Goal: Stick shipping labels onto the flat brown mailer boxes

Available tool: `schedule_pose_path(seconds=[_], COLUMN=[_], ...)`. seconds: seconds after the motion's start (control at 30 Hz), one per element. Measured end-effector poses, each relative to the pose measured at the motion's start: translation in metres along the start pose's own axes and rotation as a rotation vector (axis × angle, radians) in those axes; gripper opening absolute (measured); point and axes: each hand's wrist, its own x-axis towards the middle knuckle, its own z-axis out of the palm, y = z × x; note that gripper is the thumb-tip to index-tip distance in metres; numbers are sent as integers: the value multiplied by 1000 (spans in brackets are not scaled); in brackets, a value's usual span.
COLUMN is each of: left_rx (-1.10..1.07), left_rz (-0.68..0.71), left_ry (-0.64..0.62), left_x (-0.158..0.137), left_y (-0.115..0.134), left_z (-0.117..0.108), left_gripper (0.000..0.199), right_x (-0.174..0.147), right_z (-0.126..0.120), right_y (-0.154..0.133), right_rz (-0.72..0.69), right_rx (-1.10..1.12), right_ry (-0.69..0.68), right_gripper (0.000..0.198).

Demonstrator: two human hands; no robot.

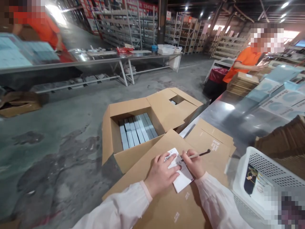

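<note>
My left hand (163, 173) lies with spread fingers on a white paper pad (182, 181), pressing it against a large cardboard sheet or flattened carton (152, 159). Between the fingers of my right hand (194, 163) is a slim pen (200, 154), its dark end pointing up to the right. The pen's tip meets the pad near its middle. Dark marks and a printed barcode show on the paper, partly covered by my left fingers. Just beyond the sheet stands an open carton (107, 130) filled with rows of pale blue boxes (138, 130).
A second carton (166, 101) with mostly folded flaps adjoins the open one. A white perforated basket (264, 162) sits at right on the metal table (221, 111), near stacked blue-and-white boxes (278, 89). Co-workers in orange shirts (247, 60) stand at far right and far left.
</note>
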Motion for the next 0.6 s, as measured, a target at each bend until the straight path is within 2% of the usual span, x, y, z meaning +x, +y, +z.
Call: schedule_pose_path(seconds=[0.27,0.47,0.6], left_rx=[2,7,13], left_rz=[2,7,12], left_ry=[-1,-2,0], left_x=[0,0,0], left_y=[0,0,0], left_z=[0,1,1], left_gripper=[21,21,20], right_x=[1,0,0], right_z=[-2,0,-1], right_y=[0,-2,-3], right_rz=[-21,15,-10], right_rx=[3,25,33], right_ry=[-15,28,-2], right_gripper=[40,43,40])
